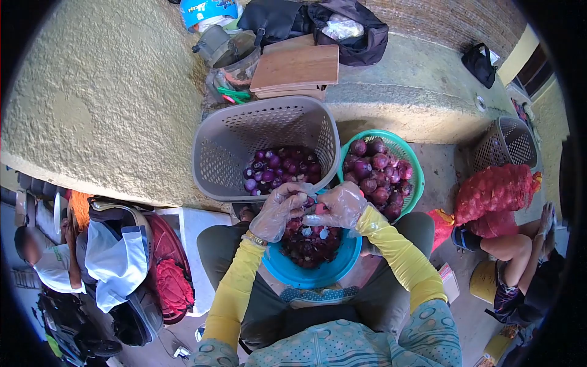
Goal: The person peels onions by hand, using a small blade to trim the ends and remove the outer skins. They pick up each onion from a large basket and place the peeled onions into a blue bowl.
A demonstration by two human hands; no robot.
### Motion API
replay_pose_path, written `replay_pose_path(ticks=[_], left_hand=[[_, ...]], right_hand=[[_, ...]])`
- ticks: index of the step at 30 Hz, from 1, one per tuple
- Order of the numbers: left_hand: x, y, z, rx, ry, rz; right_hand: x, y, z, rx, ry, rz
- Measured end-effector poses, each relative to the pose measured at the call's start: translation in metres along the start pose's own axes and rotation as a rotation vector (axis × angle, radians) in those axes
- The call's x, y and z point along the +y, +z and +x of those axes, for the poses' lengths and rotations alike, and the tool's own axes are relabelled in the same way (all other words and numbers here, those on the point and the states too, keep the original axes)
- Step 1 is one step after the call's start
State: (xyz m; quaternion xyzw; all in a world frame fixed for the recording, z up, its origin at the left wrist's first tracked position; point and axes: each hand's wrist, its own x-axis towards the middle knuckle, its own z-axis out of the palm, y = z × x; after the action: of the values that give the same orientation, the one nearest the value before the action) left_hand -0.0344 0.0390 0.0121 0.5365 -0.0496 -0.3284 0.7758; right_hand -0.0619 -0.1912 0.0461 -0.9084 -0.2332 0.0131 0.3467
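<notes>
Both my hands wear clear plastic gloves and meet above a blue basin (284, 276). My left hand (278, 211) is closed around a red onion (310, 202), mostly hidden by the fingers. Close against it, my right hand (340, 205) has its fingers pinched together; what they hold, if anything, I cannot make out. Dark red onion skins and trimmings (309, 248) lie in the basin. Ahead, a grey perforated basket (223, 147) contains peeled purple onions (278, 168). To its right, unpeeled red onions (379, 174) fill a green colander (417, 165).
Red mesh sacks of onions (495, 192) lie at right, near a seated person's leg (510, 248). Another grey basket (504, 144) stands behind them. Wooden boards (296, 67) and bags (348, 30) rest on the ledge ahead. Another person (58, 263) is at far left.
</notes>
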Motion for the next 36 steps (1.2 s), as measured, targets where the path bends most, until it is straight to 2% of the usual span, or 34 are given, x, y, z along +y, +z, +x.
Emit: replay_pose_path(ticks=[2,5,7,9,11,12,14,18,21,25,31,36], left_hand=[[0.003,0.005,-0.002,0.01,0.006,0.007],[0.005,0.007,0.0,0.06,0.019,-0.098],[0.008,0.003,0.001,0.112,0.1,-0.146],[0.01,-0.002,-0.001,0.085,0.101,-0.155],[0.009,-0.004,-0.001,0.058,0.098,-0.163],[0.01,-0.003,-0.002,0.078,0.089,-0.127],[0.011,-0.001,-0.002,0.096,0.082,-0.091],[0.011,0.005,-0.001,0.058,0.052,-0.107],[0.007,0.007,0.001,0.002,0.054,-0.109],[0.005,0.002,0.001,-0.046,0.018,-0.123],[0.014,0.008,-0.002,-0.019,-0.01,-0.135],[0.016,0.01,-0.006,-0.012,-0.054,-0.175]], right_hand=[[0.0,0.0,0.001,-0.098,0.021,0.014],[-0.003,0.007,0.0,-0.141,-0.046,-0.051],[-0.006,0.005,-0.001,-0.149,-0.067,-0.039],[-0.009,0.002,0.0,-0.158,-0.087,-0.025],[-0.01,-0.002,0.001,-0.131,0.111,0.144],[-0.007,0.0,0.0,-0.132,0.113,0.146],[0.002,0.004,-0.002,0.185,0.056,0.105],[0.005,0.005,0.001,0.269,0.093,0.05],[0.007,0.004,0.0,0.235,0.042,0.001],[0.008,0.005,-0.001,0.2,0.075,0.055],[0.007,0.005,-0.001,0.206,0.082,0.071],[0.005,0.005,-0.001,0.179,0.076,-0.037]])
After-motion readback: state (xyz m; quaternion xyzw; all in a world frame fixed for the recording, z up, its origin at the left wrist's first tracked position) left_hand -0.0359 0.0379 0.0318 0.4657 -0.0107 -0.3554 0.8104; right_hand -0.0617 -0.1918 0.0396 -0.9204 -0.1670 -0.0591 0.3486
